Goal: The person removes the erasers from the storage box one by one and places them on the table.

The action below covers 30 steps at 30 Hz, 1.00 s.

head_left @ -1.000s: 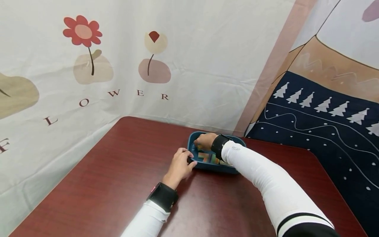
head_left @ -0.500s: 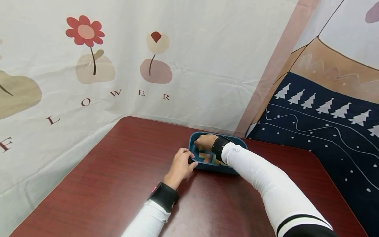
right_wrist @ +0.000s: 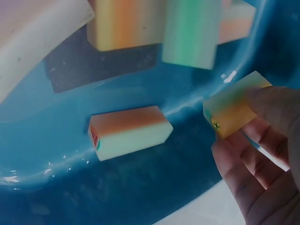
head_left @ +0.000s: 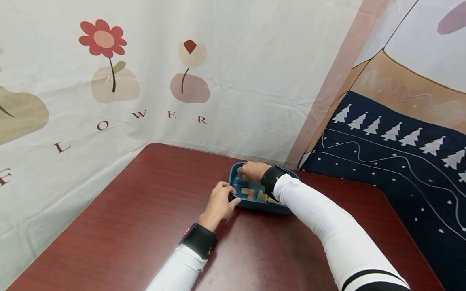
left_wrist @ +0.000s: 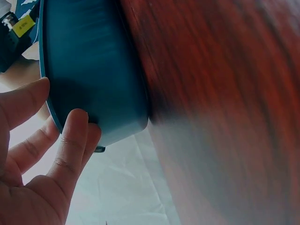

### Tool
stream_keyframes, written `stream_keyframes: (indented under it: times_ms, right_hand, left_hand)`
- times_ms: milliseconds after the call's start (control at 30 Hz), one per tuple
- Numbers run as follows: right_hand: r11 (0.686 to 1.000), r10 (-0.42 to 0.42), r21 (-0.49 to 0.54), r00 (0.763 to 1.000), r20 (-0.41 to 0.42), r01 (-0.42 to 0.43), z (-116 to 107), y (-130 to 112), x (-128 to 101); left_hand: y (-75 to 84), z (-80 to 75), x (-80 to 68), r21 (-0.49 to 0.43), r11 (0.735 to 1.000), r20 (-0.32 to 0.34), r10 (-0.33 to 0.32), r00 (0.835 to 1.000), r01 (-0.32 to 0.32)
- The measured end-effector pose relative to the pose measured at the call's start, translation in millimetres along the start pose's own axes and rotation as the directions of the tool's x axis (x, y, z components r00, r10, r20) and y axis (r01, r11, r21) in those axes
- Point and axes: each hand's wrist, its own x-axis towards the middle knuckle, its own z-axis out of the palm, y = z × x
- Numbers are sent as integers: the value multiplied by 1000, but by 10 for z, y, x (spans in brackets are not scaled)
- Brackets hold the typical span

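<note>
At lower right of the right wrist view, my right hand (right_wrist: 262, 159) pinches an orange-faced tile (right_wrist: 229, 112) just above the blue tray's (head_left: 251, 204) floor, near a loose tile (right_wrist: 129, 131). My left hand (head_left: 218, 204) curls round the tray's near-left rim on the red table (head_left: 145, 210). I judge it best to lift the tile straight up, keeping the rim braced so nothing tips.

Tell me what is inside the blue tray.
The blue tray holds several pastel tiles: one loose tile lies on its floor, and others lean further back. The right hand pinches another tile above it. The arm hides the rest.
</note>
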Motion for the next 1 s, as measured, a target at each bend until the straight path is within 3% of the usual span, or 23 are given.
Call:
stream_keyframes:
  times_ms: [300,567,767,900,1000]
  right_hand:
    - [988,14,154,995,-100,1,-64,-37,-314]
    - [979,-58,175,963,-265,108,-171,-127,-516]
    - [965,-35,231,937,-348,122,-233,-281,-713]
    - [941,13,318,930,-368,113,-225,-408,-819]
    - [907,33,397,914,-405,143,-193,-529,-876]
  left_hand:
    - [-11,43,-64,8,1000,31,14,999,-14]
    - [-19,0,-21,17,1000,40,-17,999,16]
    - [-9,-11,12,15,1000,28,8,1000,-8]
    - [-14,-29,17,24,1000,30,13,999,-14]
    - [-22,-59,18,29,999,19,17,1000,-17]
